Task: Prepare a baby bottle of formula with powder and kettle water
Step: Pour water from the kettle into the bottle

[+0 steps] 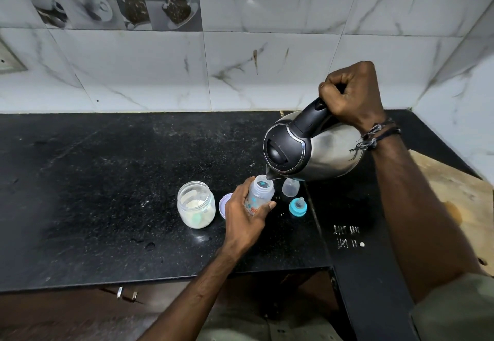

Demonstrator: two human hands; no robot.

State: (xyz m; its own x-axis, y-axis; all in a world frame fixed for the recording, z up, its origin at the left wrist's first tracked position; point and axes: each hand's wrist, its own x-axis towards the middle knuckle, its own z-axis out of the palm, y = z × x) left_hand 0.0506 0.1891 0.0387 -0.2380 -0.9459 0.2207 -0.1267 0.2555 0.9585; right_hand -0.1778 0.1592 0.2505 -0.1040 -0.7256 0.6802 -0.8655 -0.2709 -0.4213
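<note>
Two hands work over the black counter [107, 180]. The left hand [246, 215] has its fingers wrapped round the clear baby bottle [260, 193], uncapped and standing near the counter's middle. The right hand [352, 94] grips the handle of the steel kettle [315, 151] in a fist — tilted, spout at the bottle's mouth. Left of the bottle stands an open jar [196, 204] partly filled with white powder; just right lie the blue-ringed teat [298, 206] and a clear cap [290, 187].

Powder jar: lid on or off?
Off. The powder jar stands upright on the counter with an open mouth, white powder visible inside; a pale lid lies beside it, partly hidden by the left hand.
</note>
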